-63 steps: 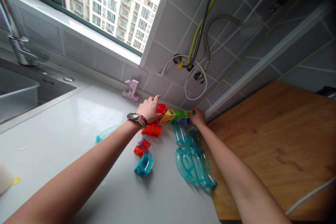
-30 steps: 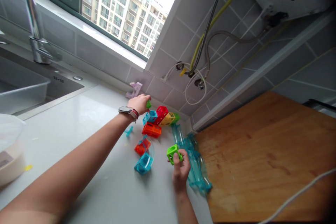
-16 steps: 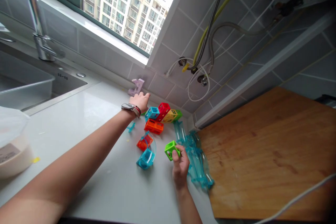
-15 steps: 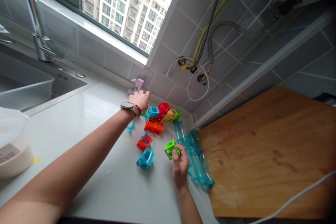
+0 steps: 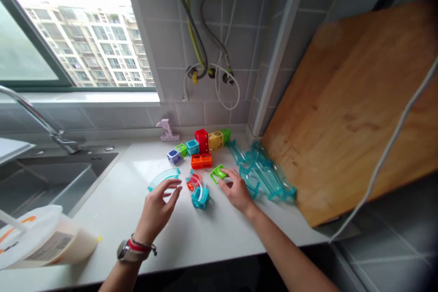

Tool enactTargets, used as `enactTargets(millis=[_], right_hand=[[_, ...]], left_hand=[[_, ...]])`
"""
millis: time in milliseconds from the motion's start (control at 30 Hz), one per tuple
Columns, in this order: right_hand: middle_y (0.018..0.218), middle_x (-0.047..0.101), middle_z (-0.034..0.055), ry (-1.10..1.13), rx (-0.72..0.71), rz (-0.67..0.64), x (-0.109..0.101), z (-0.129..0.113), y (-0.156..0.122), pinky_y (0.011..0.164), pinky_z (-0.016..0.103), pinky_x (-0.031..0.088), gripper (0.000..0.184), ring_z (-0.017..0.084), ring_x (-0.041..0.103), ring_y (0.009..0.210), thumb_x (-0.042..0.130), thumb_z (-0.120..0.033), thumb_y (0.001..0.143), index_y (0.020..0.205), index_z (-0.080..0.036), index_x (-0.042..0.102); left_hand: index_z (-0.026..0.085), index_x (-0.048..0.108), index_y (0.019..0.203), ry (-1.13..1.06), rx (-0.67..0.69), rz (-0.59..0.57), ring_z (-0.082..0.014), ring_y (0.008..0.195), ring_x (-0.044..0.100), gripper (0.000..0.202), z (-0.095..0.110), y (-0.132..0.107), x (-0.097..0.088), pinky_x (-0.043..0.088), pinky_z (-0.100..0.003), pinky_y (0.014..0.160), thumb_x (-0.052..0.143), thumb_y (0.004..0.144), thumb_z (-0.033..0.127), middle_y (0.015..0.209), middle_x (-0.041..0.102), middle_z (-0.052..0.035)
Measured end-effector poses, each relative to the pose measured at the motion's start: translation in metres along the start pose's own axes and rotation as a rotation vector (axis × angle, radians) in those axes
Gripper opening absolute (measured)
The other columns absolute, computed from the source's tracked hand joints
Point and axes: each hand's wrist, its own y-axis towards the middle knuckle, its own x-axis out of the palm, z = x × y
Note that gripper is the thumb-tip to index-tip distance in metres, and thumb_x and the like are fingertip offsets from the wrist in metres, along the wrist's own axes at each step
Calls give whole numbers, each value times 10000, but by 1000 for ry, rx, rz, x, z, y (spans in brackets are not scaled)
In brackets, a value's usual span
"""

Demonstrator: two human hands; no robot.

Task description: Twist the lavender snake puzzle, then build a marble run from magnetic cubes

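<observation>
My right hand [image 5: 237, 191] pinches a light green cube frame [image 5: 218, 173] that sits on the white counter [image 5: 212, 232]. My left hand [image 5: 158, 208] hovers with fingers spread, holding nothing, just left of a teal curved track with an orange block [image 5: 196, 187] and close to a flat teal curved piece [image 5: 163, 178]. Behind them stands a row of coloured cube frames: blue [image 5: 174, 156], green [image 5: 182, 149], teal [image 5: 192, 147], red [image 5: 201, 140], yellow [image 5: 215, 140], with an orange block [image 5: 201, 161] in front. Several teal tube pieces [image 5: 263, 174] lie to the right.
A wooden board [image 5: 345, 109] leans at the right. A sink [image 5: 41, 182] and tap [image 5: 37, 121] are at the left, a lidded drink cup [image 5: 41, 242] at the lower left. Hoses [image 5: 205, 64] hang on the tiled wall. A lilac piece [image 5: 166, 129] stands by the wall.
My left hand pulled back from the cubes by the wall toward me and opened. My right hand brought the green cube frame down onto the counter. The camera view swung round.
</observation>
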Motion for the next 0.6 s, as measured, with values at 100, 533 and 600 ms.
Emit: enactTargets(millis=[100,533,600], right_hand=[[1167,694,84,-25,-34,12,4,6,-1,871,382,571,398,244,665,1050,701,-235,824,1221,-227,671],[1153,660,88,19,-200,54,-13,-19,3,1049,438,494,243,251,626,1130,622,-232,894,1126,-219,694],[1073,672,74,71,-234,96,-21,-35,-5,1003,437,518,182,246,638,1069,576,-241,932,1055,-230,710]], left_hand=[[250,686,1066,40,-68,-143,-256,991,738,311,-23,-30,6,621,-433,888,579,953,519,1108,761,-73],[224,675,910,547,610,-488,-193,727,653,236,75,-7,12,550,-334,692,486,1016,315,780,683,-43],[206,659,827,644,798,-600,-186,678,626,298,85,-4,23,526,-323,646,456,1023,302,735,655,-53]])
